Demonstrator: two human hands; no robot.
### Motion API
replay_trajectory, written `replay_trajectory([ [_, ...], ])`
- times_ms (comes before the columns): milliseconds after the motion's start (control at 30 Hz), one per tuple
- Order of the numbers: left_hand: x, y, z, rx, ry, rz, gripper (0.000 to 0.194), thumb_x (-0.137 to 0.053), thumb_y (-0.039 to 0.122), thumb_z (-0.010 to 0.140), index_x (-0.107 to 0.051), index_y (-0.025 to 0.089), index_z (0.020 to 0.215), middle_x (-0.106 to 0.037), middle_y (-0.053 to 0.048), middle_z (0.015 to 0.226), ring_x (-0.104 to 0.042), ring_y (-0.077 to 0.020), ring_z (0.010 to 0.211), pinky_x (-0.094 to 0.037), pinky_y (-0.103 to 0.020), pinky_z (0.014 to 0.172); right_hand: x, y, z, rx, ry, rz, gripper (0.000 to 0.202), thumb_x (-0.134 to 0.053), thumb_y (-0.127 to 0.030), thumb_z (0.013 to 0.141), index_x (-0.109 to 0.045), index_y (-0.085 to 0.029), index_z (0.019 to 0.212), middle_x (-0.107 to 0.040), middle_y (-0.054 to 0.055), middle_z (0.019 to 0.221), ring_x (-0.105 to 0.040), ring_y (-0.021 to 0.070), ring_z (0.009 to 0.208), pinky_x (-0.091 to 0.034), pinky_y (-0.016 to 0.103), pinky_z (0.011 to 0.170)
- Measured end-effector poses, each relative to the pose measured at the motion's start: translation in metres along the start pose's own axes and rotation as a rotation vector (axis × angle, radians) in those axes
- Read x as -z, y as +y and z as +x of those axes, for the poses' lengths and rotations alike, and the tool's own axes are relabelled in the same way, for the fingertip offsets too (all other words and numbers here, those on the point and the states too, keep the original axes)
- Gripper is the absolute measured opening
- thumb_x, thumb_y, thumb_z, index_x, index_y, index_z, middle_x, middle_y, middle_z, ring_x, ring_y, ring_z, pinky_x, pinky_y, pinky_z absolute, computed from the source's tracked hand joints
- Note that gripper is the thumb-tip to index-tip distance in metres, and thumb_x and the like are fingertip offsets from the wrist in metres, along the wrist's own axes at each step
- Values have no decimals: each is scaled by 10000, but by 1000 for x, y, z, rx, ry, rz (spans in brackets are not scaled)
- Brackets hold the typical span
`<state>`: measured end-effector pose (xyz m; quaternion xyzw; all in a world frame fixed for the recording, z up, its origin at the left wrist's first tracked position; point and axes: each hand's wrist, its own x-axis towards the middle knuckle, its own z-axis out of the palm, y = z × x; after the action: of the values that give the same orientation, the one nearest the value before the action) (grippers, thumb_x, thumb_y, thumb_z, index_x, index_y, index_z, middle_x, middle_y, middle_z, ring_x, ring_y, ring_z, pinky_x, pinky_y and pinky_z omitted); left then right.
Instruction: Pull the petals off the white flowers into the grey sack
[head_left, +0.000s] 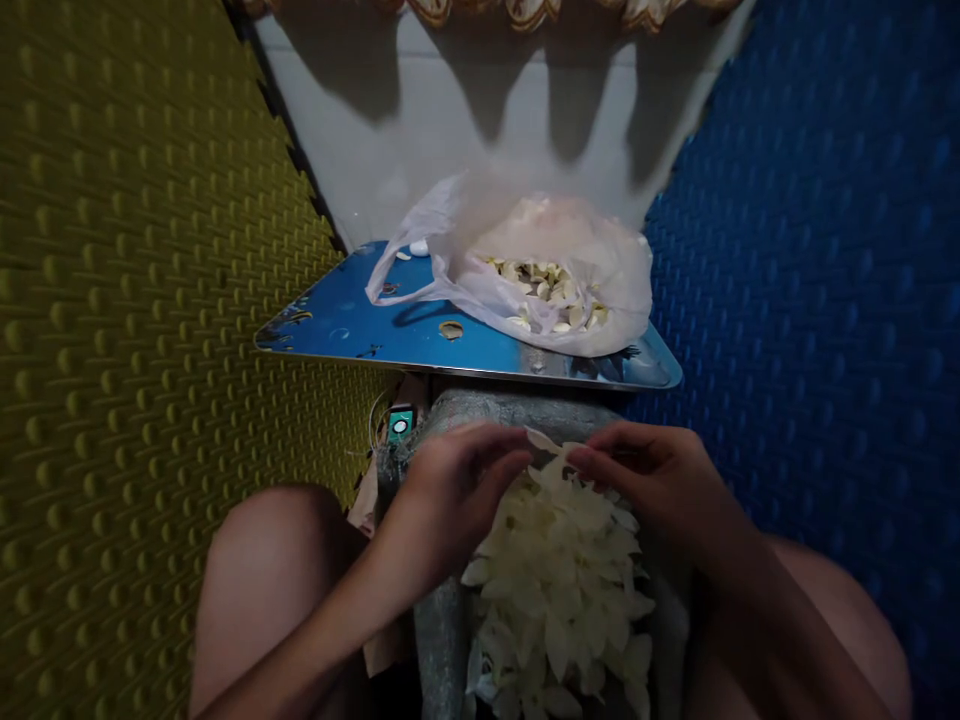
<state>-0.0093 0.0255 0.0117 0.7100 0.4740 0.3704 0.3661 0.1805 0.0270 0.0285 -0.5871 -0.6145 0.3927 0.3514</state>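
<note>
Two hands, one flower cluster

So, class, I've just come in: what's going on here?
A seated person has the left hand and right hand close together, fingertips pinching pale petal-like material; whether it is one piece or two is unclear. Just below is a dense cluster of pale flower-like shapes, between the knees. Beyond, on a blue tabletop, sits an open plastic bag with more pale pieces inside.
</note>
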Motion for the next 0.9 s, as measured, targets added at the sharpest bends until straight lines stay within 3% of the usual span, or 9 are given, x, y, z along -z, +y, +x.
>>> replay_trajectory([
  [67,1,6,2,-7,71,-74,335,-612,284,792,-610,207,1118,-656,-65,1052,-614,-187,892,-477,-282,766,-3,-3,-1,24,-38,-34,229,-676,-375,718,-655,-173,612,-627,1,547,-556,130,504,-399,216,455],
  [133,1,11,3,-89,56,-53,430,-680,278,743,-590,238,1161,-618,-62,1134,-575,-202,997,-450,-301,843,-6,-5,-2,22,-89,-10,246,-676,-365,716,-634,-165,580,-594,-10,520,-511,110,477,-368,209,442],
  [300,0,14,4,-155,10,-133,20,-707,204,723,-701,195,705,-671,-29,833,-608,-170,836,-445,-279,796,-4,-8,-3,-74,-171,230,199,-735,-275,651,-609,-165,543,-560,-39,475,-472,79,437,-362,182,429],
  [433,5,10,6,-35,202,-341,66,-686,143,725,-661,182,677,-651,2,780,-602,-129,776,-451,-210,722,2,-5,-2,-39,-278,206,87,-667,-246,730,-680,-174,683,-646,-12,598,-558,105,530,-437,195,512],
  [567,18,5,10,64,456,-490,19,-668,193,752,-651,197,760,-670,21,816,-600,-110,774,-455,-178,697,7,1,1,6,-265,80,158,-618,-302,778,-718,-182,796,-703,18,704,-620,143,619,-475,220,572],
  [633,23,4,11,103,372,-462,53,-685,235,741,-671,197,775,-688,14,809,-613,-118,743,-462,-183,670,9,3,3,-6,-225,67,183,-629,-327,762,-730,-183,813,-712,24,698,-630,153,621,-483,225,570],
  [700,24,4,11,139,149,-353,77,-666,272,760,-692,204,786,-697,9,775,-619,-126,702,-459,-191,633,10,4,5,-23,-176,54,187,-658,-344,728,-737,-181,775,-707,25,658,-623,156,591,-479,227,541],
  [800,18,1,3,47,-151,-116,107,-651,267,772,-709,227,852,-708,2,830,-629,-155,767,-461,-228,697,12,7,6,-30,-147,13,191,-675,-362,703,-735,-182,728,-699,26,625,-612,159,557,-463,232,505],
  [900,12,-2,-3,-70,-229,47,259,-681,267,740,-679,254,999,-702,-6,956,-622,-186,881,-453,-273,800,15,14,4,19,-215,-148,201,-684,-385,690,-716,-190,659,-677,20,586,-597,164,535,-436,242,480],
])
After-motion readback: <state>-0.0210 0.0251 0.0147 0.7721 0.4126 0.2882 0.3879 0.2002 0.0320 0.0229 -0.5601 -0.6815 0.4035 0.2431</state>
